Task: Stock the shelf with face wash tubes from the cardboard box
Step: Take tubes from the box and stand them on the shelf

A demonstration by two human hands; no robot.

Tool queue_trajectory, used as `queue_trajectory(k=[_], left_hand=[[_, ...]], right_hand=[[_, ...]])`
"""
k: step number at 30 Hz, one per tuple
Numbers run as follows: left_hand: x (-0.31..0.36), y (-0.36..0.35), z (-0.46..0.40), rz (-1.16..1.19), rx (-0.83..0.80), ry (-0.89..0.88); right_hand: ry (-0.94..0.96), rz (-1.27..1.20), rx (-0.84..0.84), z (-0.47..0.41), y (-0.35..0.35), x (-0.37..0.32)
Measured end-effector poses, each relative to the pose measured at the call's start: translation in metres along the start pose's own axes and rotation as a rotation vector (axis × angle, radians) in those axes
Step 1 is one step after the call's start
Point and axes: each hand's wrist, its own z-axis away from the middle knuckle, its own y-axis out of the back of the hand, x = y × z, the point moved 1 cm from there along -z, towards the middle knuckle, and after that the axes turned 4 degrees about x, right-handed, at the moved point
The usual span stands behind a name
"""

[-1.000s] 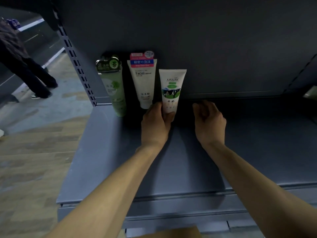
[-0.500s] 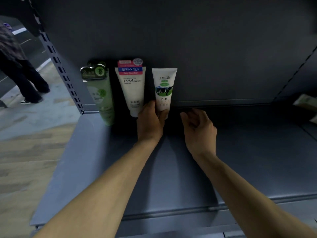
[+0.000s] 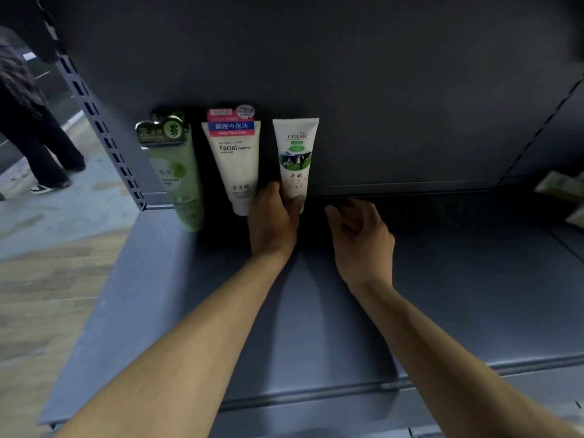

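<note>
Three face wash tubes stand cap-down against the back wall of a dark grey shelf: a green tube, a white "Facial cleanser" tube, and a white tube with a cow picture. My left hand grips the lower end of the cow tube, holding it upright. Just to the right hovers my right hand, fingers loosely curled and holding nothing, close to the shelf's back edge. The cardboard box is out of view.
A slotted upright post marks the shelf's left end. Beyond it a person's legs stand on the aisle floor. Pale packages sit at the far right on the neighbouring shelf section.
The view has shifted a little, so the tubes sit more to the left in frame. My left hand keeps its grip on the cow tube; my right hand has drawn slightly back and left.
</note>
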Motion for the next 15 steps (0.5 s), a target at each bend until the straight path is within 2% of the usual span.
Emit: queue_trajectory(k=[15], left_hand=[[-0.0005,-0.003,0.0001,-0.041,-0.013,0.014]], right_hand=[[0.005,0.009,-0.017,0.0012,-0.0002,0.0016]])
